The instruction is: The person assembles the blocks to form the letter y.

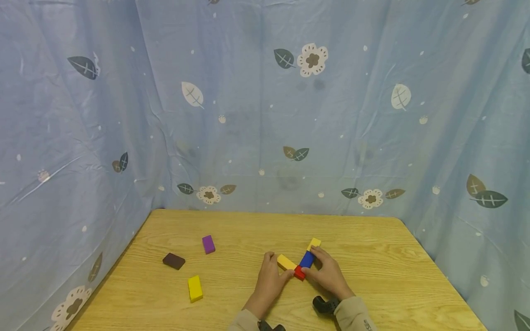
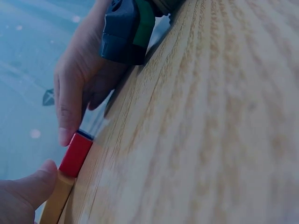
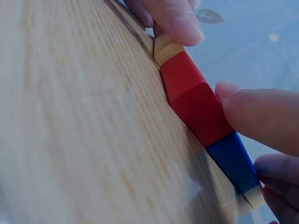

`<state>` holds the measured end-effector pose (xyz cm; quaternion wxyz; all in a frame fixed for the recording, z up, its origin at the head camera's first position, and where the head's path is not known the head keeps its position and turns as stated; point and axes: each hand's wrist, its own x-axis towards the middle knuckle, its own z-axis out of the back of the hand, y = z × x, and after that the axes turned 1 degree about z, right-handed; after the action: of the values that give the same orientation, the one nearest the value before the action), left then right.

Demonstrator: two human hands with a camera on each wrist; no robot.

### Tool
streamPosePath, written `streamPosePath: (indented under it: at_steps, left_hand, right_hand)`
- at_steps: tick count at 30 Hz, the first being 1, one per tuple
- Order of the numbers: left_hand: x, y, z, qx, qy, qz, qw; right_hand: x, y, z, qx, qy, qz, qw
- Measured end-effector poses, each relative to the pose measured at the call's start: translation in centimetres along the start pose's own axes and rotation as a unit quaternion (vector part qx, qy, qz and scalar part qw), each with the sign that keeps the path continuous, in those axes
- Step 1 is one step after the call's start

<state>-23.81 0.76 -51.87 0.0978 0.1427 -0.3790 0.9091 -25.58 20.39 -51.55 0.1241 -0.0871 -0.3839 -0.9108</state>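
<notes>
Four wooden blocks form a V on the table: a light yellow block (image 1: 286, 262) on the left, a red block (image 1: 299, 273) at the near corner, then a blue block (image 1: 307, 259) and a yellow block (image 1: 314, 243) leading away to the right. My left hand (image 1: 267, 280) holds the light yellow block between thumb and fingers, its thumb tip near the red block. My right hand (image 1: 330, 276) spans the other side, thumb against the red block (image 3: 201, 112) and fingers by the joint of the blue block (image 3: 233, 161) and yellow block.
On the wooden table (image 1: 372, 248), off to the left, lie a purple block (image 1: 209, 244), a dark brown block (image 1: 174, 261) and a bright yellow block (image 1: 195, 288). A blue patterned curtain (image 1: 248, 115) hangs behind the table and along its sides.
</notes>
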Motion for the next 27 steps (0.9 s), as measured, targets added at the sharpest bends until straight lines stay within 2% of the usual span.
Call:
streamPosePath:
  at_steps: [6, 17, 24, 27]
  left_hand:
    - [0.0, 0.0, 0.1, -0.007, -0.001, 0.000, 1.0000]
    - [0.0, 0.2, 0.6, -0.021, 0.022, 0.009, 0.9995]
    - [0.0, 0.6, 0.9, -0.008, 0.017, -0.014, 0.9997]
    - [0.0, 0.9, 1.2, -0.005, 0.014, -0.015, 0.9998]
  right_hand:
    - [0.0, 0.1, 0.0, 0.004, 0.000, 0.001, 1.0000]
    - [0.0, 0.1, 0.0, 0.002, -0.004, 0.003, 1.0000]
    - [0.0, 0.0, 0.1, -0.001, 0.005, 0.000, 1.0000]
    - [-0.1, 0.1, 0.1, -0.001, 0.006, -0.002, 1.0000]
